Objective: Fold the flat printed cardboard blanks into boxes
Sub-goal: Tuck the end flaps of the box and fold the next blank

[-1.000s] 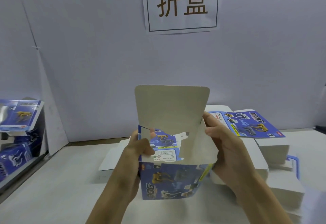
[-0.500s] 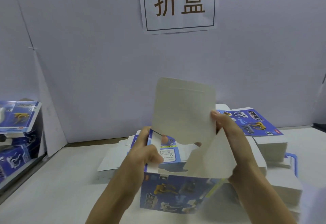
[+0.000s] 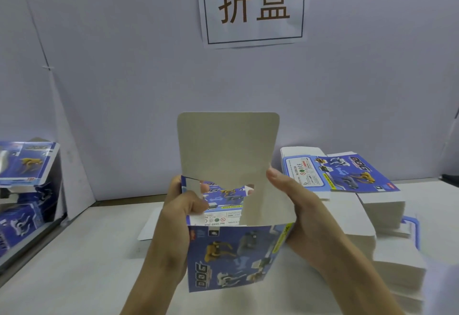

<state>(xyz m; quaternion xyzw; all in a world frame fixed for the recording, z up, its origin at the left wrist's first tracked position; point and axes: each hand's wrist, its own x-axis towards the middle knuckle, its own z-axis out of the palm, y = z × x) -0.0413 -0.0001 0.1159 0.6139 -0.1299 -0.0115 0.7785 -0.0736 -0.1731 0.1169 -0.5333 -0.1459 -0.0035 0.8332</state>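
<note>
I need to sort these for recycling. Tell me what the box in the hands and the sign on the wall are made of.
Box: thin cardboard, it seems. Outside printed blue, slightly glossy; the raised flap shows a dull grey uncoated inside and a clean die-cut edge.
Sign: looks like plain white paper, matt, printed with dark characters, its edges lifting slightly off the wall.

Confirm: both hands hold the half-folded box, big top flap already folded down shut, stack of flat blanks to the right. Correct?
Not quite. In the head view the big top flap stands upright, unfolded. The rest holds: left hand and right hand grip the half-folded box, and the stack of flat blanks lies to the right.
</note>
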